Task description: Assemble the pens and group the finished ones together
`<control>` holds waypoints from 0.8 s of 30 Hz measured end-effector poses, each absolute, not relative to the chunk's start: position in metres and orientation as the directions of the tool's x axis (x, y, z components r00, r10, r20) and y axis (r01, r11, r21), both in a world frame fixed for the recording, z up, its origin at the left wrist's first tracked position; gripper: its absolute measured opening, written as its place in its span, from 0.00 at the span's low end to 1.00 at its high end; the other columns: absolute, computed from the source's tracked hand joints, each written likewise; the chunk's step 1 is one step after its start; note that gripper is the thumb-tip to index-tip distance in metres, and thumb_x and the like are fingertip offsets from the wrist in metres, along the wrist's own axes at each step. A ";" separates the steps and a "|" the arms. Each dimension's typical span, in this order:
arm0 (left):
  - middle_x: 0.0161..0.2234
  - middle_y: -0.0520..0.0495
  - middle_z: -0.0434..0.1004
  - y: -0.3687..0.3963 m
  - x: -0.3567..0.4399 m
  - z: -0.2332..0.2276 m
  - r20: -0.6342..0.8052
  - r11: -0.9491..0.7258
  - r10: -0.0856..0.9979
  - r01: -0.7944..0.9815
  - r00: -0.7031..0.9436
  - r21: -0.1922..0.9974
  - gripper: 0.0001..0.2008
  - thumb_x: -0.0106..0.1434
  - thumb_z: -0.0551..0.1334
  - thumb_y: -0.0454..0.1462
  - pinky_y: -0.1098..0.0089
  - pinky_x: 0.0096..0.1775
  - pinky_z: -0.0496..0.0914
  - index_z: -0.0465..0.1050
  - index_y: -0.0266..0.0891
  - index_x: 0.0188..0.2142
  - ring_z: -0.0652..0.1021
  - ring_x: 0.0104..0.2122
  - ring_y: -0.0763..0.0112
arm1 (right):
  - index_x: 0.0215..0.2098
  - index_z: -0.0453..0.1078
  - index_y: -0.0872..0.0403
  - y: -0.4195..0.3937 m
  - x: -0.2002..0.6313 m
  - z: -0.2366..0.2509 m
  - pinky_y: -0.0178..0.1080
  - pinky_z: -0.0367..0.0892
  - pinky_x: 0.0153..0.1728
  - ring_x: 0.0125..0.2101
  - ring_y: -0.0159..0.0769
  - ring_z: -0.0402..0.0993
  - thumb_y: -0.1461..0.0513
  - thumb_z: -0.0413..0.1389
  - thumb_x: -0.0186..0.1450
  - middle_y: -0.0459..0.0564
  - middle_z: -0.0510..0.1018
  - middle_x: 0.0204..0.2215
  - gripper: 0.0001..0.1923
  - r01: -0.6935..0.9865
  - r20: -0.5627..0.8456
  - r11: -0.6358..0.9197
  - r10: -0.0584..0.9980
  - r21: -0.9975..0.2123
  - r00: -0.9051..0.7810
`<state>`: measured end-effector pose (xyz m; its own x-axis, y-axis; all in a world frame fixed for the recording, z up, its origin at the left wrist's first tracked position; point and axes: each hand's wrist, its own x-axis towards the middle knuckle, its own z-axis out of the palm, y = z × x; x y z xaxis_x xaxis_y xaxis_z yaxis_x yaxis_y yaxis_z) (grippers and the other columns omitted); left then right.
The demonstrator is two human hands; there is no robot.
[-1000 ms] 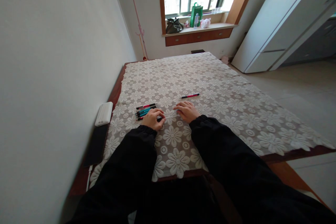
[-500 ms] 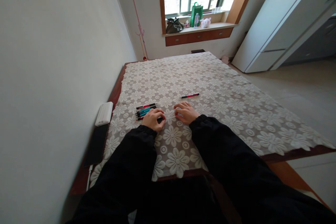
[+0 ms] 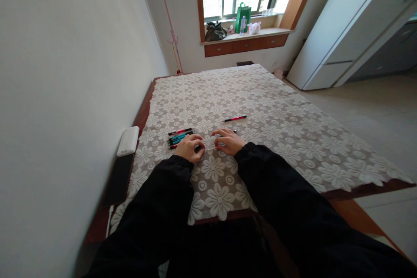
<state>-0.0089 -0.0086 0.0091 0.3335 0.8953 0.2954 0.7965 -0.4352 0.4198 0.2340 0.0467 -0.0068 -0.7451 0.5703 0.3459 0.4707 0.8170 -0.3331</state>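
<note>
1. Since half a second ago, the right hand (image 3: 230, 142) has shifted a little, its forefinger reaching further left; a dark-tipped slim rod with a hint of teal (image 3: 235, 131) now pokes out past its knuckles, while the left hand (image 3: 189, 148) looks unmoved.
2. From where I stand, a thin, pale, nearly see-through strip (image 3: 211, 149) spans the gap between the hands, above the white floral lace cloth (image 3: 213, 168), not far in from the table's near edge. The left thumb and forefinger are pinched on its end; I cannot tell whether the right fingers, curled and apart from the left, grip the other.
3. I'd keep that left pinch steady and let the right fingers do the fine work (something so faint is easily lost against lace).
4. A light, even pull should serve best; a jerk might slip it loose.
5. I'd mind the elbow room: red, black and teal slim pens (image 3: 177, 138) lie by the left hand, towards the table's left edge, and one red-and-black slim pen (image 3: 236, 118) lies beyond the right hand, towards the far edge.
</note>
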 end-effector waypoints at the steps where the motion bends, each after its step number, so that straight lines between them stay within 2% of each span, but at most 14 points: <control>1: 0.47 0.49 0.79 -0.008 -0.009 0.008 0.301 -0.437 0.894 0.792 0.331 0.427 0.03 0.58 0.66 0.38 0.59 0.53 0.71 0.80 0.45 0.32 0.75 0.47 0.60 | 0.36 0.76 0.50 0.047 0.233 -0.009 0.54 0.59 0.59 0.57 0.50 0.64 0.66 0.64 0.63 0.51 0.73 0.55 0.04 0.462 0.350 0.821 0.564 -0.336 -0.748; 5: 0.46 0.49 0.80 -0.007 -0.010 0.006 0.305 -0.434 0.896 0.782 0.323 0.447 0.03 0.58 0.66 0.39 0.59 0.52 0.71 0.81 0.45 0.31 0.76 0.46 0.60 | 0.36 0.75 0.50 0.045 0.231 -0.010 0.54 0.60 0.58 0.57 0.50 0.65 0.65 0.63 0.64 0.52 0.73 0.55 0.03 0.445 0.357 0.829 0.551 -0.339 -0.754; 8: 0.46 0.49 0.80 -0.006 -0.011 0.006 0.308 -0.437 0.895 0.772 0.322 0.462 0.06 0.60 0.64 0.38 0.59 0.52 0.71 0.81 0.45 0.35 0.76 0.47 0.60 | 0.37 0.75 0.51 0.045 0.232 -0.005 0.53 0.60 0.58 0.56 0.49 0.66 0.63 0.61 0.66 0.52 0.74 0.54 0.01 0.458 0.371 0.820 0.567 -0.343 -0.736; 13: 0.44 0.49 0.80 -0.006 -0.012 0.005 0.278 -0.386 0.919 0.786 0.280 0.482 0.17 0.54 0.61 0.29 0.61 0.49 0.72 0.78 0.44 0.42 0.77 0.44 0.61 | 0.45 0.76 0.50 0.049 0.239 0.000 0.51 0.59 0.58 0.54 0.48 0.68 0.66 0.58 0.67 0.51 0.77 0.51 0.10 0.659 0.388 0.663 0.746 -0.355 -0.541; 17: 0.40 0.48 0.80 -0.005 -0.012 0.003 0.245 -0.374 0.925 0.800 0.289 0.469 0.15 0.54 0.61 0.29 0.59 0.46 0.72 0.78 0.43 0.41 0.77 0.42 0.59 | 0.44 0.77 0.50 0.054 0.244 -0.004 0.52 0.59 0.56 0.52 0.49 0.69 0.66 0.59 0.66 0.51 0.78 0.49 0.09 0.754 0.321 0.569 0.818 -0.327 -0.478; 20: 0.40 0.47 0.81 -0.003 -0.012 0.001 0.257 -0.392 0.918 0.789 0.302 0.473 0.14 0.57 0.60 0.29 0.60 0.47 0.72 0.78 0.43 0.41 0.77 0.42 0.60 | 0.41 0.77 0.49 0.056 0.244 -0.006 0.50 0.59 0.55 0.50 0.47 0.69 0.66 0.59 0.67 0.50 0.79 0.46 0.07 0.725 0.320 0.613 0.787 -0.314 -0.527; 24: 0.42 0.48 0.82 0.000 -0.013 -0.002 0.292 -0.449 0.892 0.750 0.345 0.486 0.13 0.62 0.57 0.29 0.61 0.49 0.72 0.78 0.42 0.40 0.77 0.44 0.61 | 0.41 0.78 0.48 0.056 0.241 -0.006 0.46 0.58 0.53 0.46 0.43 0.70 0.65 0.58 0.68 0.48 0.80 0.41 0.08 0.616 0.338 0.738 0.675 -0.276 -0.656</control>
